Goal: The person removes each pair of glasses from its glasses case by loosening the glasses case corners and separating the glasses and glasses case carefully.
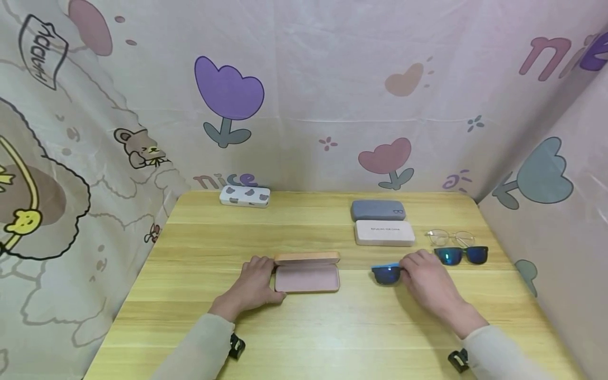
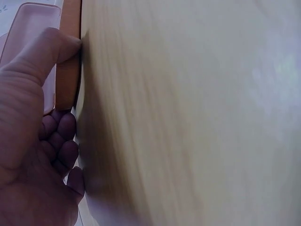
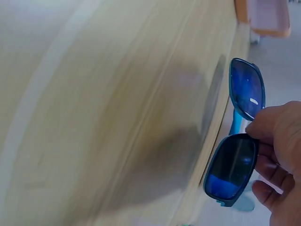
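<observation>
An orange-brown glasses case (image 1: pixel 307 278) with a pink lining lies with its lid raised near the middle of the table. My left hand (image 1: pixel 254 282) holds the case at its left end; in the left wrist view the thumb (image 2: pixel 66 44) presses the front wall. To the right, my right hand (image 1: pixel 429 279) pinches a pair of blue-lensed sunglasses (image 3: pixel 230 167) by the middle of the frame. The right wrist view shows them lifted off the wood, lenses toward the camera. From the head, one lens is hidden behind the hand.
At the back left stands a white patterned case (image 1: pixel 245 196). A grey-blue case (image 1: pixel 378 210) and a white case (image 1: pixel 385 233) sit back right of centre. Thin-framed eyeglasses (image 1: pixel 450 237) and another pair of dark sunglasses (image 1: pixel 461 255) lie near the table's right edge.
</observation>
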`<state>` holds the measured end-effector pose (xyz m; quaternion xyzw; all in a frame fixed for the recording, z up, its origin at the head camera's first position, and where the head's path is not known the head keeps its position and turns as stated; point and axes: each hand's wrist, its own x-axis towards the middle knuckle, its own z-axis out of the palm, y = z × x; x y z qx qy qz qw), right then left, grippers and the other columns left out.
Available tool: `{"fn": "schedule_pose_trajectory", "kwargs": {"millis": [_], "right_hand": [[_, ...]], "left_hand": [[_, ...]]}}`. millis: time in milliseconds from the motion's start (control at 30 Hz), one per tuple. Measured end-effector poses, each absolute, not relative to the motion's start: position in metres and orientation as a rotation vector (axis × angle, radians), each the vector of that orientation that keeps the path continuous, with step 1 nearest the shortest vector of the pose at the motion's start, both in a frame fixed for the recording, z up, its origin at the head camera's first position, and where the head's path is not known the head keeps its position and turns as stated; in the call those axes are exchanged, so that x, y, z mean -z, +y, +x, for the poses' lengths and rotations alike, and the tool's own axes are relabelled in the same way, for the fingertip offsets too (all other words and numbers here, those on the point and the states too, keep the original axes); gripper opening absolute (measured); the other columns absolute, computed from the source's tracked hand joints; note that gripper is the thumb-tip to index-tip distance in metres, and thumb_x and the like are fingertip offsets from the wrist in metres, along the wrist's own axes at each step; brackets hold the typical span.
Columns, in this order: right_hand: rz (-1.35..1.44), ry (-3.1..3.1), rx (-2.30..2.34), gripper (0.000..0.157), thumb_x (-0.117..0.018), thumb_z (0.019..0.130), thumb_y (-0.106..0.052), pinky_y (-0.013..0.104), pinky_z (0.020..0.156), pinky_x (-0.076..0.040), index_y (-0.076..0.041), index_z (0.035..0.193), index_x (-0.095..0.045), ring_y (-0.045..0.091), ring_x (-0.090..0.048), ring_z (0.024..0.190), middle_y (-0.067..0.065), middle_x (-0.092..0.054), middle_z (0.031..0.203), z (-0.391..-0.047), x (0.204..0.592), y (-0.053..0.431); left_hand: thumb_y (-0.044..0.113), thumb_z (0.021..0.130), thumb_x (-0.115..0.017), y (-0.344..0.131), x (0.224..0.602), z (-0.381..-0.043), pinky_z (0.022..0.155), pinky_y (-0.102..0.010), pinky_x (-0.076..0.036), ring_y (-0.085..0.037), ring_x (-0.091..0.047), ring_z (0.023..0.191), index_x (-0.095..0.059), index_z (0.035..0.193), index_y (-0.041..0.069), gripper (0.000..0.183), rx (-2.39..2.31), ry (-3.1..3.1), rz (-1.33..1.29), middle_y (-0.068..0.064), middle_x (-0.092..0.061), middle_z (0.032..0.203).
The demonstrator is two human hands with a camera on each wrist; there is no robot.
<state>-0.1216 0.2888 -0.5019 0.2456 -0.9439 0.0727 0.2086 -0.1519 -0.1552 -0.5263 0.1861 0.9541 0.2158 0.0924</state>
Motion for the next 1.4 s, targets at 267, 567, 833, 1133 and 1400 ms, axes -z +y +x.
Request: {"fn": "schedule_pose_trajectory", "kwargs": {"millis": [267,567,833,1133,1400], "right_hand": [[0.588,-2.741,-0.127,0.013,-0.079,0.082,-0.005,0.052,0.084,-0.052,-0.006,0.094,-0.075,0.031,-0.063,0.095,0.01,-0.077,0.098,-0.122,0.501,0.322],[0.468,-2.851,-0.037,0.014,-0.075,0.084,-0.003,0.062,0.088,-0.051,-0.002,0.098,-0.075,0.04,-0.064,0.099,0.019,-0.077,0.105,-0.121,0.491,0.357],[0.363,-2.961,0.013,0.017,-0.06,0.085,0.006,0.063,0.094,-0.049,0.002,0.094,-0.074,0.044,-0.065,0.096,0.023,-0.074,0.1,-0.122,0.486,0.389],[0.247,-3.072,0.031,0.03,-0.054,0.082,0.011,0.066,0.101,-0.045,0.008,0.107,-0.072,0.054,-0.062,0.104,0.031,-0.071,0.106,-0.124,0.481,0.412],[0.209,-3.113,0.055,0.014,-0.057,0.083,0.011,0.063,0.087,-0.049,0.002,0.087,-0.067,0.047,-0.059,0.088,0.025,-0.068,0.091,-0.127,0.478,0.421]], "left_hand": [[0.048,0.076,-0.087,-0.155,0.527,-0.151,0.103,-0.048,-0.038,-0.028,-0.048,0.119,-0.058,0.14,-0.002,0.087,-0.633,2.831,0.552,-0.009,-0.063,0.129],[0.052,0.076,-0.087,-0.155,0.527,-0.152,0.102,-0.047,-0.038,-0.029,-0.049,0.119,-0.058,0.14,-0.002,0.089,-0.61,2.836,0.575,-0.009,-0.063,0.129],[0.051,0.076,-0.087,-0.157,0.528,-0.153,0.1,-0.045,-0.038,-0.028,-0.048,0.117,-0.059,0.138,-0.002,0.087,-0.606,2.848,0.581,-0.008,-0.063,0.126],[0.051,0.077,-0.086,-0.157,0.529,-0.153,0.102,-0.046,-0.038,-0.028,-0.048,0.118,-0.058,0.14,0.0,0.086,-0.61,2.832,0.569,-0.008,-0.063,0.127],[0.05,0.076,-0.088,-0.156,0.527,-0.153,0.101,-0.047,-0.038,-0.028,-0.048,0.117,-0.058,0.139,-0.001,0.086,-0.621,2.824,0.564,-0.008,-0.063,0.126]]}}
